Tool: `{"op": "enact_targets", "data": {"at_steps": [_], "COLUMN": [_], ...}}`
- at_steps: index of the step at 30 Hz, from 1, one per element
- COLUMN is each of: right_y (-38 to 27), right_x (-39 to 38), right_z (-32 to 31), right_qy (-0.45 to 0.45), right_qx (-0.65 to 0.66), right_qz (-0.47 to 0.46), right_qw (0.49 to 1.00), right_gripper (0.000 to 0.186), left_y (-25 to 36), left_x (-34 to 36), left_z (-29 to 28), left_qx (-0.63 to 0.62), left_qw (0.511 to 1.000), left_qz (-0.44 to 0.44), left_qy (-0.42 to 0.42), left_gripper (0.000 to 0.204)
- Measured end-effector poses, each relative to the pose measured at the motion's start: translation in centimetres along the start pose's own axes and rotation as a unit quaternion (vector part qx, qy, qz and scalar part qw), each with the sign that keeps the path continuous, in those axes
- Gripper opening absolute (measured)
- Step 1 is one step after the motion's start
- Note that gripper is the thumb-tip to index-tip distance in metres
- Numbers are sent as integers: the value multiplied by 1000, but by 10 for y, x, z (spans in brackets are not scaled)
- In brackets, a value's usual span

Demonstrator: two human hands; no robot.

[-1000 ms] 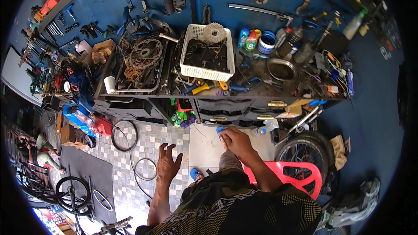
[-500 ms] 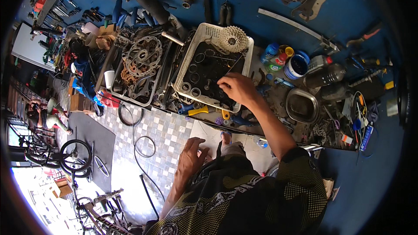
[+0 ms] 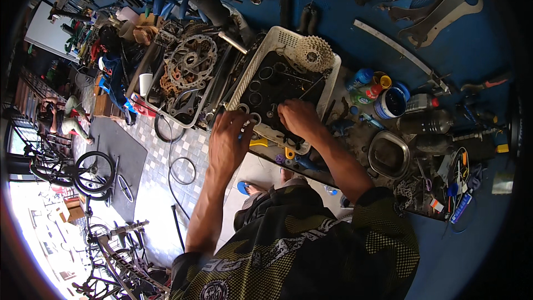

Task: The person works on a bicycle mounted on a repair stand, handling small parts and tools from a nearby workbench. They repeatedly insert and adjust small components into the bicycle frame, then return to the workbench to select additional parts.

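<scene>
My left hand (image 3: 227, 139) is at the near left corner of the white perforated plastic basket (image 3: 244, 82), its fingers bent beside pale metal rings (image 3: 255, 118); what they grip is unclear. My right hand (image 3: 296, 118) reaches into the basket among small dark parts, fingertips pinched near a small metal piece (image 3: 270, 114), contact unclear. The basket also holds dark rings (image 3: 255, 98) and a bicycle cassette (image 3: 313, 53) at its back right corner.
A metal tray of brake rotors (image 3: 190, 60) and a white cup (image 3: 145, 84) sit left. Bottles (image 3: 363, 80), tubs, a metal dish (image 3: 388, 154) and tools crowd the right. Tools hang on the blue wall. Bicycles (image 3: 94, 175) and another person (image 3: 66, 116) are at the left.
My right hand has moved forward from low by the floor into the basket. My left hand has risen to the basket's near corner. My view has turned and shifted toward the bench.
</scene>
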State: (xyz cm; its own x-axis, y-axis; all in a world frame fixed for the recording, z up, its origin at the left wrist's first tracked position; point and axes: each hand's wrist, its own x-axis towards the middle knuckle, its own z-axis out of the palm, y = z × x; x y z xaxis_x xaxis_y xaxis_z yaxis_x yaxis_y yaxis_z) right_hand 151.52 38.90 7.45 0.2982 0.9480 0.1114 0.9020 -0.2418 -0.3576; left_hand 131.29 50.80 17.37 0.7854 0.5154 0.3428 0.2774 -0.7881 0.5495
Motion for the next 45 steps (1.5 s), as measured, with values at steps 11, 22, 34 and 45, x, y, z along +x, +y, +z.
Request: {"op": "enact_targets", "data": {"at_steps": [11,22,34,45], "right_y": [35,55,49,45], "right_x": [-32,-72,-73,-65], "right_z": [-69,-93,-82,-80], "right_qy": [216,170,176,171], "right_qx": [203,223,266,286], "right_qz": [127,202,169,138], "right_qw": [947,938,933,933], "right_gripper": [20,17,16,16], "left_y": [-11,-22,-45,-39], "left_x": [68,112,114,109], "left_z": [87,75,84,49], "left_qx": [248,209,10,-291], "left_qw": [922,957,966,902], "left_qz": [7,-18,-23,-201], "left_qy": [-297,-199,-256,-249], "left_gripper": [25,16,15,19]}}
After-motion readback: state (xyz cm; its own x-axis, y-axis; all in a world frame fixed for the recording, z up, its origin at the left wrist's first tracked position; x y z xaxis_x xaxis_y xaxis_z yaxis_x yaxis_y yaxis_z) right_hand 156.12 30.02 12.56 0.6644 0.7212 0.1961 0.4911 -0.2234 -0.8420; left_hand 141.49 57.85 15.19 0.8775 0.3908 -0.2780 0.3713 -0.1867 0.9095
